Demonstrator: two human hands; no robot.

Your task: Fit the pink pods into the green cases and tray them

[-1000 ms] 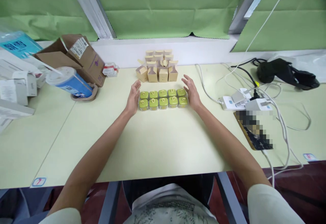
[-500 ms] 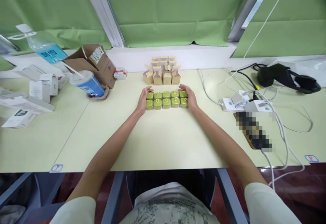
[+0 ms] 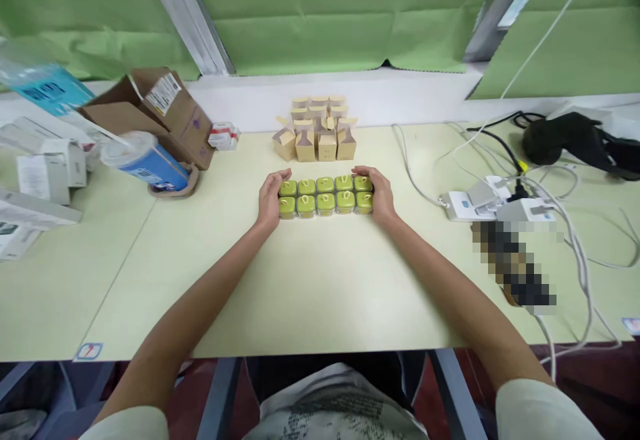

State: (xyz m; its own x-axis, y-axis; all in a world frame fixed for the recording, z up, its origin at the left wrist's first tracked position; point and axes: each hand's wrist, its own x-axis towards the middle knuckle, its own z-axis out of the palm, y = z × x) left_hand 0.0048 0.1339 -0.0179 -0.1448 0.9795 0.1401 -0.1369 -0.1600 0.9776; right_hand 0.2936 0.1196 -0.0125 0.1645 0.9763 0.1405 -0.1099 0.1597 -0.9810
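Small clear square jars with green lids [image 3: 325, 201] stand packed together in two rows on the table, a little loop on several of the lids. At the left end of the block, my left hand [image 3: 271, 198] is cupped with its palm against the outer jars and its fingers curving round the far corner. My right hand [image 3: 379, 195] presses the opposite end the same way, fingertips bent inward behind the back row. Between them the two hands clasp the whole block. Just beyond it are several small tan cardboard boxes [image 3: 327, 146] with flaps raised.
To the left are a blue cup [image 3: 155, 163] with a straw, a brown carton [image 3: 193, 127], a small red-and-white box [image 3: 224, 136], white boxes [image 3: 47, 173] and a large bottle [image 3: 50, 90]. On the right lie a power strip [image 3: 463, 207], white cables, a pixelated item [image 3: 515, 263] and a black object [image 3: 560, 137].
The camera view has shifted slightly, so the table appears a little nearer. Both hands stay at the ends of the jar block, with no clear movement of the jars.
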